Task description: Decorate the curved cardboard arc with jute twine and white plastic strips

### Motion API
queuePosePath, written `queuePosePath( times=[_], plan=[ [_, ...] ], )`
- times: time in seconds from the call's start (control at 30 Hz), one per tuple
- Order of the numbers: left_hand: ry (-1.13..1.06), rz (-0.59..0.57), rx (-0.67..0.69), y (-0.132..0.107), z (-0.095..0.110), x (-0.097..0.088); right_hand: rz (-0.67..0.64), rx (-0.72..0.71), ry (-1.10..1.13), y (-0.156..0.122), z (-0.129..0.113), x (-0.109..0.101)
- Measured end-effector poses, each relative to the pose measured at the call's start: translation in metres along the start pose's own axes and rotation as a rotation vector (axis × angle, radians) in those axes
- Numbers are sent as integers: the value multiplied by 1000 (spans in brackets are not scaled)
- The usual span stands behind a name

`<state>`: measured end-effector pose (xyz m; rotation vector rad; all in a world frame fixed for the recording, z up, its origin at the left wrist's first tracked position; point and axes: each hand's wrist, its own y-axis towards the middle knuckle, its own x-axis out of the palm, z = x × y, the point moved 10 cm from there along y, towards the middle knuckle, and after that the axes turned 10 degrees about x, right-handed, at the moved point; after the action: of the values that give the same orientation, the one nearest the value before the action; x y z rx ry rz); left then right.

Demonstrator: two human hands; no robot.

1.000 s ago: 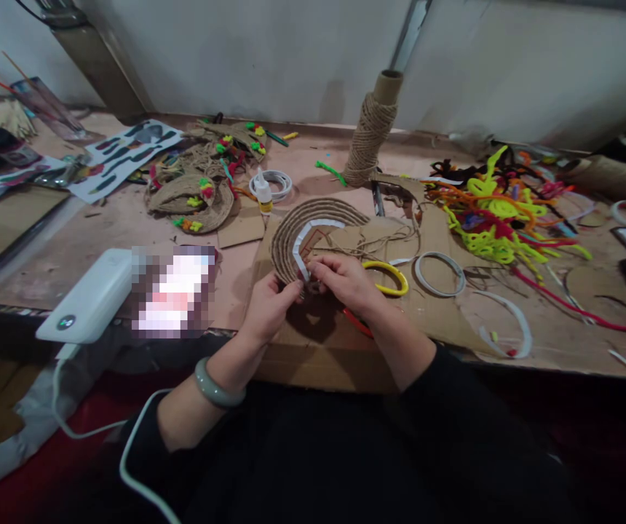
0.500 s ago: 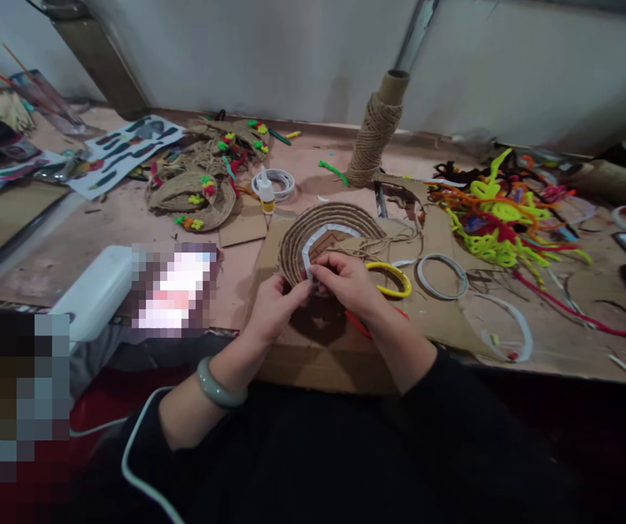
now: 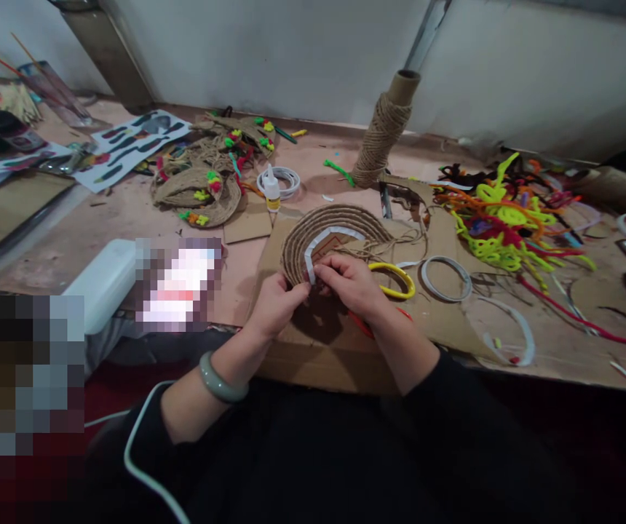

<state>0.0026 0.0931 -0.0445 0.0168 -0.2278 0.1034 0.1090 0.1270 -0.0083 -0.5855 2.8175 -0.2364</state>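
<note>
Both hands are at a curved band of coiled jute twine (image 3: 305, 236), which has a white tape strip (image 3: 330, 234) along its inner edge. My left hand (image 3: 279, 302) grips the band's lower left end, with the thumb on top. Close beside it, my right hand (image 3: 349, 284) has thumb and forefinger pinched at the lower end of the white tape. The fingertips of the two hands nearly meet. Loose twine ends trail from the band's right side. Under it lies a sheet of cardboard (image 3: 444, 320). A yellow loop (image 3: 400, 282) is beside my right wrist.
A twine spool (image 3: 381, 135) stands behind the band, near a small glue bottle (image 3: 272, 191). Twine pieces with coloured knots (image 3: 198, 193) lie back left. Bright fuzzy cords (image 3: 501, 215) are heaped at right. A white tape roll (image 3: 445, 279) and a lit phone (image 3: 179, 284) flank the hands.
The view has shifted slightly, so the table things appear a little further right. Both hands keep their hold on the band and tape, with hardly any visible movement.
</note>
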Motion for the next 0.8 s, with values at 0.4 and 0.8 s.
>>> queuePosePath(
  times=[0.4,0.8],
  plan=[
    [20,-41,7,1,-2,1,-55,-21,6,0,-2,5],
    [57,-28,13,1,-3,-2,-43,-31,-41,1,-2,5]
  ],
)
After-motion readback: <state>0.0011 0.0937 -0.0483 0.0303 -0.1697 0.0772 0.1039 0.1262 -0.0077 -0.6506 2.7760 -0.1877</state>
